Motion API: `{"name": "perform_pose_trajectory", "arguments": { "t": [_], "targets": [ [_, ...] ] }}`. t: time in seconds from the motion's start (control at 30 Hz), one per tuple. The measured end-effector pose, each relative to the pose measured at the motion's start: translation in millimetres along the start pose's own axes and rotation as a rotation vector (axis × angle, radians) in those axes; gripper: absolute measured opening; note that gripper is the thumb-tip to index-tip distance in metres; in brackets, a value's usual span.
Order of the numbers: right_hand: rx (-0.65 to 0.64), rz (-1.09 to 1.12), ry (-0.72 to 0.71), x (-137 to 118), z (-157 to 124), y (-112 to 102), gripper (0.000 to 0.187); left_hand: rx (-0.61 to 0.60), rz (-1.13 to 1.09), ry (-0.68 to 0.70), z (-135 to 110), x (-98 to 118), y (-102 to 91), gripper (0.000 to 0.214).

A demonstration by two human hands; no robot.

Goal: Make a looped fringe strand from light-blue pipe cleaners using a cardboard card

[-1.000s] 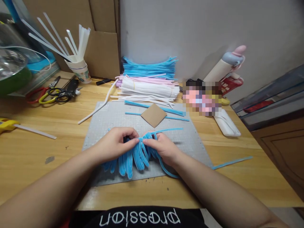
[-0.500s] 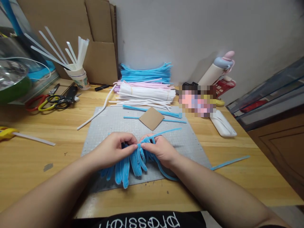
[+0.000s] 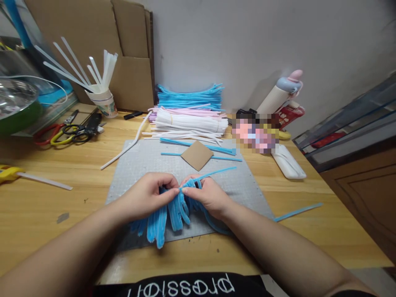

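A bundle of looped blue pipe cleaners [image 3: 168, 214] lies on the grey cutting mat [image 3: 145, 159] in front of me. My left hand [image 3: 148, 196] is closed, pinching the top of the bundle from the left. My right hand [image 3: 207, 196] is closed too, pinching the same spot from the right, thumb tip to thumb tip. One blue strand [image 3: 216, 172] sticks out past my right hand towards the far right. The loops hang towards me over the mat's near edge.
A brown card square [image 3: 197, 155] and loose blue strands lie further back on the mat. Stacks of white, pink and blue pipe cleaners [image 3: 188, 111] stand by the wall. Scissors [image 3: 71, 128] and a cup of white sticks [image 3: 103, 101] sit at left, a single blue strand [image 3: 297, 211] at right.
Both hands stay pinched on the bundle; the loops have slid slightly towards me. The view has shifted a little.
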State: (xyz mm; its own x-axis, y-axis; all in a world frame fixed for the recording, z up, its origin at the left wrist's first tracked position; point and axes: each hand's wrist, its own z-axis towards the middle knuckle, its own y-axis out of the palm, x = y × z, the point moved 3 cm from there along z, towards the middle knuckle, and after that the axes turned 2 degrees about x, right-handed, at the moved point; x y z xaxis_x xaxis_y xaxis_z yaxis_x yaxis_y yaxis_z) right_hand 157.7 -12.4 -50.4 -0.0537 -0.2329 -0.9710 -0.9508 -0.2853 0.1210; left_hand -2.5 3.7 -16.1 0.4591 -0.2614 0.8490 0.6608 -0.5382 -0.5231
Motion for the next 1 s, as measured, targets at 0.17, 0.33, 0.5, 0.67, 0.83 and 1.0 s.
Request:
{"name": "perform_pose_trajectory", "arguments": {
  "t": [0.17, 0.33, 0.5, 0.67, 0.83, 1.0],
  "targets": [
    [-0.015, -0.039, -0.012, 1, -4, 0, 0.034, 0.038, 0.017, -0.038, 1, 1, -1.8, 0.022],
    [-0.058, 0.000, 0.019, 3, -2, 0, 0.033, 0.058, 0.002, -0.058, 2, 0, -2.5, 0.023],
    [-0.126, 0.089, 0.097, 5, 0, 0, 0.036, 0.122, -0.014, -0.080, 2, -1, -6.7, 0.023],
    [-0.102, 0.072, 0.064, 1, 1, -1, 0.039, 0.254, -0.042, -0.120, 2, -5, -13.8, 0.023],
    [-0.080, -0.041, 0.148, 2, 0, -4, 0.058, 0.291, -0.022, -0.134, 2, -5, -16.4, 0.023],
    [-0.089, -0.014, 0.086, 0, 2, -6, 0.036, 0.208, -0.015, -0.125, 3, -6, -13.5, 0.025]
  ]
}}
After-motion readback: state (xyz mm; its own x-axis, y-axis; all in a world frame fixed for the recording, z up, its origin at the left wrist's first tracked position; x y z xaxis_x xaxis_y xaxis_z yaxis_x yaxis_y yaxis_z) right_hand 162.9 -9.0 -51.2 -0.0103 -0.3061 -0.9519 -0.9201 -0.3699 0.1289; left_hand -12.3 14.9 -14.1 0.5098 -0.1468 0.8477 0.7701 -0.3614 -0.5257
